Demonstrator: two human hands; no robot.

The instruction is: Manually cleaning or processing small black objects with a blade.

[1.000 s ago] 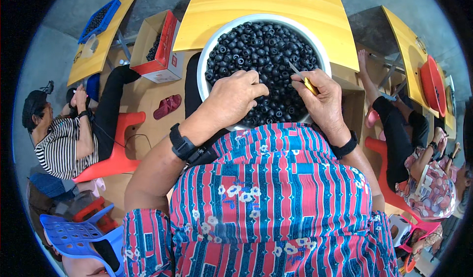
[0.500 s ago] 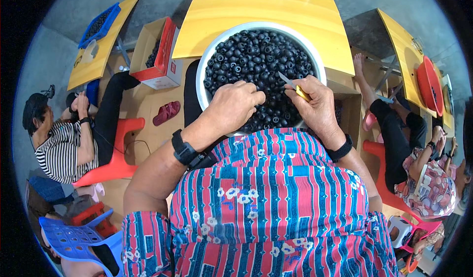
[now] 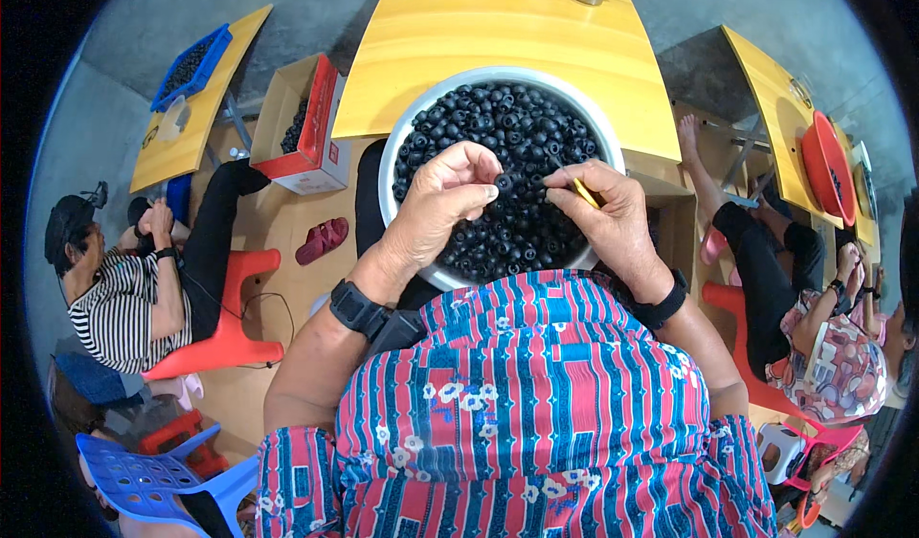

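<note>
One dark berry sits pinched in the left hand grip, over the bowl.

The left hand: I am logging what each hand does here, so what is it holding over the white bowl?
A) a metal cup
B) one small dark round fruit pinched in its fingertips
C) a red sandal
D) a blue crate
B: the left hand pinches one small dark fruit at its fingertips above the white bowl, beside the right hand with its yellow-handled tool.
</note>
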